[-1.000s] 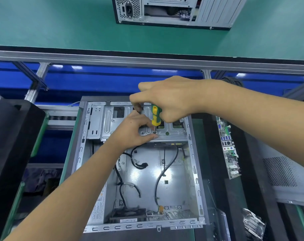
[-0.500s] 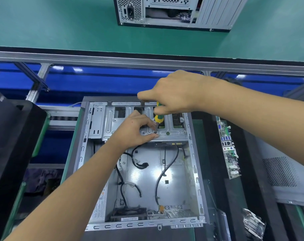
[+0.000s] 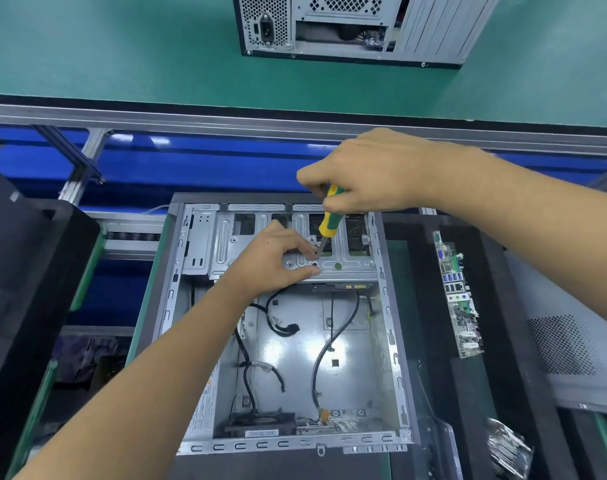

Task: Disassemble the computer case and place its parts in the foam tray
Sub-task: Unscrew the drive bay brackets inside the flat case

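right hand (image 3: 371, 171) grips screwdriver (image 3: 330, 216) | left hand (image 3: 274, 261) pinches bracket (image 3: 343, 263) - cables (image 3: 333, 341) below | motherboard (image 3: 456, 296) beside case (image 3: 392, 341)

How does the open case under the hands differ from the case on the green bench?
The open case lies flat, side panel off, interior with loose black cables exposed; the far case shows only its rear panel. The open case is being worked on with a screwdriver; the far case sits untouched. Both are grey metal.

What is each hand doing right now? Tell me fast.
Left hand: resting on the drive bracket, fingertips pinched at the screwdriver's tip; whether it holds a screw cannot be told.
Right hand: closed on the screwdriver.
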A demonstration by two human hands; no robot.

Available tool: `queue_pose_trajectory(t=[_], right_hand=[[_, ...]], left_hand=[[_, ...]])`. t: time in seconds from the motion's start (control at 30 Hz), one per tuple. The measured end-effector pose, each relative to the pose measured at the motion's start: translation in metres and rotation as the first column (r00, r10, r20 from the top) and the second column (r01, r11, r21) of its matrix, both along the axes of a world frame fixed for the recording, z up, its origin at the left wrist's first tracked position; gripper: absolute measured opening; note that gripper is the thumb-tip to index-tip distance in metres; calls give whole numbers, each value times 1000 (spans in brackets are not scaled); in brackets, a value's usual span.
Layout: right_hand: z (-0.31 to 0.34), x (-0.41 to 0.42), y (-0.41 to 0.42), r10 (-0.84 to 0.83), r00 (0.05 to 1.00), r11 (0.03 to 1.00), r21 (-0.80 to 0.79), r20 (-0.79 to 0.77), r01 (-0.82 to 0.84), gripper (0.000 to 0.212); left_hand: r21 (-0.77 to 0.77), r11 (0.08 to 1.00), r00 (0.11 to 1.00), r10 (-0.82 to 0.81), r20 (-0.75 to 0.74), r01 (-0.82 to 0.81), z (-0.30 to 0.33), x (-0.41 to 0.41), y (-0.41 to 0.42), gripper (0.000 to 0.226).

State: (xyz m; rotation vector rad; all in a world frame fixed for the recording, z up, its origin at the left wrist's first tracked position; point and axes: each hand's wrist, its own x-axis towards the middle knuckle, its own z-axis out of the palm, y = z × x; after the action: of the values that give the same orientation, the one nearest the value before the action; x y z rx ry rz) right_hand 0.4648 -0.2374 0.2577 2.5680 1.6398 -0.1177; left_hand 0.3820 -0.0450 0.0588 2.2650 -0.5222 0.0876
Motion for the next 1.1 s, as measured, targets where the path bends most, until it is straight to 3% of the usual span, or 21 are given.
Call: queue_pose_trajectory(t=[0.5,0.7,0.9,1.0,1.1], right_hand=[[-12,-7,-22,-96,994,995,-32,48,98,13],[-14,-20,-37,-185,983,982,-24,0,185,12],[-18,-34,-53,-295,956,955,25,-8,295,13],[-27,-44,-67,-399,914,902,149,-65,405,12],[-48,-62,-82,-559,796,748,273,-232,605,10]], left_hand=[[16,1000,1000,-26,-10,26,-6,0,3,12],[54,998,1000,-25,-7,25,-5,0,4,21],[1,998,991,56,-119,-56,-3,2,4,5],[-9,997,987,71,-146,-73,-3,2,4,10],[23,996,986,83,-143,-81,1,-1,4,10]])
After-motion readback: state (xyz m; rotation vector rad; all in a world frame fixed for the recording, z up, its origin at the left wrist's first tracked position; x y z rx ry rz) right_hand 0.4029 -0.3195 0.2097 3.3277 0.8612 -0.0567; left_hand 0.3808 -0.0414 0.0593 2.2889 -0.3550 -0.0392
